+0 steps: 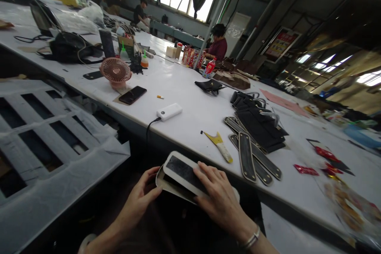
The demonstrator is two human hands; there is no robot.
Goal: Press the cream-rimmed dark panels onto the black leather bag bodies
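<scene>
In front of my body, below the table's edge, I hold a long bag-like piece [175, 190] with a pale edge and rounded corners. A white-bordered panel with a dark centre [181, 170] lies over it, raised at the left so a dark gap shows between the two. My left hand [141, 192] is closed on the left end of the lower piece, thumb on the near side. My right hand [218, 190] grips the panel and lower piece farther right, fingers across the top. Nearest on the table are a yellow-handled tool [220, 147] and black stitched strips [247, 156].
On the white table [184, 135] are a white power bank [169, 111] with a cable, a phone [133, 95], a pink fan [115, 72] and stacked black pieces [258, 125]. A slotted white-covered rack [59, 166] stands left. A person in dark red [218, 45] sits across the table.
</scene>
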